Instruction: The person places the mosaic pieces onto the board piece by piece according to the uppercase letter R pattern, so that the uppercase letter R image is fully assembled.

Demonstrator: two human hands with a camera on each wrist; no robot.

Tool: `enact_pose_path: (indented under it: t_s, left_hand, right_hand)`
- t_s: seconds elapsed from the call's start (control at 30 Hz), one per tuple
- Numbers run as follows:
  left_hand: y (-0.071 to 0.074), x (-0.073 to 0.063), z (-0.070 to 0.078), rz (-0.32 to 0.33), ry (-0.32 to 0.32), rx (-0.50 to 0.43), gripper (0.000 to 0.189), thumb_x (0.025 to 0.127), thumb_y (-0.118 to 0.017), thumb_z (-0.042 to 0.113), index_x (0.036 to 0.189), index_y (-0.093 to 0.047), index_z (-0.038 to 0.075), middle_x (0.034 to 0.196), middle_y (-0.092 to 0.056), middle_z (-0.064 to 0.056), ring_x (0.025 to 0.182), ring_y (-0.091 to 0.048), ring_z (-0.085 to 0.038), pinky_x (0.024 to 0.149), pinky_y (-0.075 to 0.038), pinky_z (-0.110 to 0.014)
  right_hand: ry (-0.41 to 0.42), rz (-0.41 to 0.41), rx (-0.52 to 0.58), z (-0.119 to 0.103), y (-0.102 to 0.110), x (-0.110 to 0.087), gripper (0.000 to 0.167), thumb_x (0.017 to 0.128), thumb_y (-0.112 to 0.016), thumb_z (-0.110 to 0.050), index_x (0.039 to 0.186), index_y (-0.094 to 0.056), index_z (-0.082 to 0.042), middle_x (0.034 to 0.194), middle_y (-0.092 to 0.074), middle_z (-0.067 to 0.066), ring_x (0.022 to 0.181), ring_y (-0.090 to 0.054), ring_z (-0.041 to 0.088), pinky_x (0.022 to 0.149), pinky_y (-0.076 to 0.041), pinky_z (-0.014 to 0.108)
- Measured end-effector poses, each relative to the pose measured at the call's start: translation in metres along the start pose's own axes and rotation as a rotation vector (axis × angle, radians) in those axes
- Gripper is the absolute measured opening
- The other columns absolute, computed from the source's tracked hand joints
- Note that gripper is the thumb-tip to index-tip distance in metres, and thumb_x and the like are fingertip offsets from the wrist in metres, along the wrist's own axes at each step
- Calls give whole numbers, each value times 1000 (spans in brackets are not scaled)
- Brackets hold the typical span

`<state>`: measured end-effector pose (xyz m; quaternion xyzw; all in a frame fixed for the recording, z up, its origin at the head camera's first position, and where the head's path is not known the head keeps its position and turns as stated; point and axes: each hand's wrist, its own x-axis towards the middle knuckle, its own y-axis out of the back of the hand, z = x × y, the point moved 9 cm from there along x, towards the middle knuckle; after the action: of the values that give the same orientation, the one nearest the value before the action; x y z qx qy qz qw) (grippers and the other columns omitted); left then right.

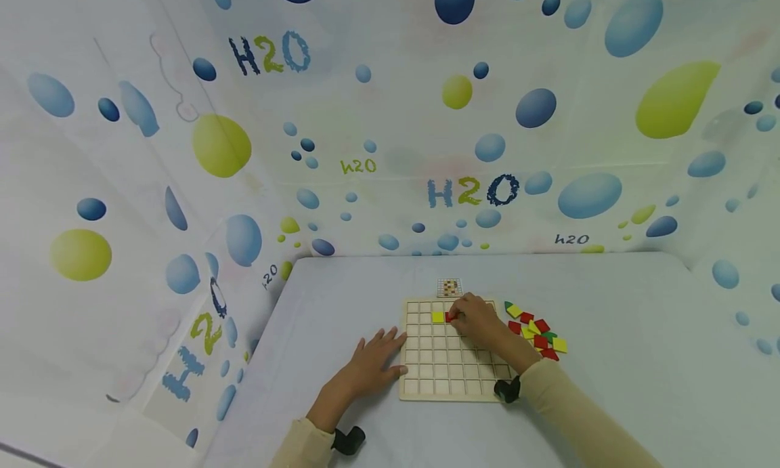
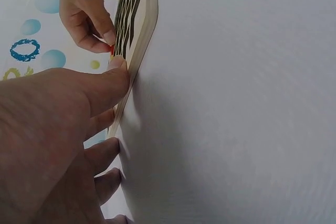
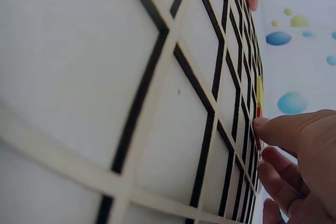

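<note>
A wooden grid board [image 1: 434, 390] lies on the table, its raised strips forming square cells. In an upper row sits a yellow square tile [image 1: 437, 317], with a red tile [image 1: 447, 317] just to its right. My right hand [image 1: 478, 322] reaches over the board and pinches the red tile; in the right wrist view the thumb touches the red tile [image 3: 258, 113]. Fingers partly cover it. My left hand [image 1: 373, 363] lies spread at the board's left edge, and in the left wrist view its thumb touches the board's rim [image 2: 144, 40].
Right of the board lies a loose pile of red, yellow and green tiles [image 1: 540, 341]. A small card [image 1: 449, 287] with a printed grid pattern lies behind the board. A patterned sheet [image 1: 390, 183] hangs behind the white-covered table [image 1: 341, 292].
</note>
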<state>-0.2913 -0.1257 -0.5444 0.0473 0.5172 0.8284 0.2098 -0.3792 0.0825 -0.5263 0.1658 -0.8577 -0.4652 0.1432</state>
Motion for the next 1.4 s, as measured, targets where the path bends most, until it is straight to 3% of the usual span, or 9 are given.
enact_pose_path:
  t_s: [0.1,0.2,0.4,0.53,0.7,0.9,1.1,1.4]
  left_hand:
    - [1,0,1,-4,-3,-12,70,104,-66,42,163,-41,14,171,-33,-15,160,-25,-43,124,-15,-72]
    - [2,-1,1,-3,-5,-15,70,104,-66,42,163,-41,14,171,-33,-15,160,-25,-43,124,-15,-72]
    - [2,-1,2,-7,-10,-21,71,104,-66,43,163,-41,13,171,-33,-15,160,-25,-44,124,-15,-72]
    - [1,0,1,-13,-2,-23,71,104,-65,44,164,-40,14,172,-32,-15,160,-24,-43,125,-14,-72]
    - [-1,0,0,-10,-10,-25,71,104,-65,44,164,-40,15,171,-33,-15,160,-25,-43,124,-16,-72]
    - [1,-1,0,-5,-25,-23,71,104,-65,44,164,-41,14,171,-33,-15,159,-26,-44,124,-17,-73]
    - [2,-1,1,-7,-20,-23,70,104,-65,43,163,-41,14,171,-33,-15,159,-25,-44,124,-16,-72]
    - [-3,1,-3,-3,-6,-7,71,104,-65,46,164,-40,17,172,-33,-13,160,-25,-41,124,-17,-71]
  right_hand:
    - [26,20,2,-1,3,-3,4,100,-73,-15,99,-72,-12,110,-64,5,103,-60,26,89,-49,56]
    - [-8,30,7,5,7,-5,7,100,-74,-16,105,-74,-11,113,-65,9,107,-62,29,94,-50,56]
    - [-228,131,-24,38,34,-22,36,99,-75,-21,127,-65,-1,124,-64,22,113,-61,39,99,-52,57]
    - [-340,215,-88,61,57,-39,45,97,-75,-21,129,-59,7,125,-59,30,112,-58,46,95,-48,63]
    - [-432,168,-163,84,62,-52,45,97,-77,-26,122,-58,6,116,-58,28,104,-56,43,89,-46,62]
    - [-427,129,-137,96,62,-55,33,99,-75,-18,119,-61,2,109,-63,23,102,-59,42,90,-43,64]
    - [-418,56,-41,107,62,-51,34,100,-72,-19,124,-60,1,116,-63,24,108,-60,42,90,-40,65]
    - [-405,54,65,123,61,-50,36,99,-74,-21,126,-64,1,115,-66,22,108,-60,38,89,-41,62]
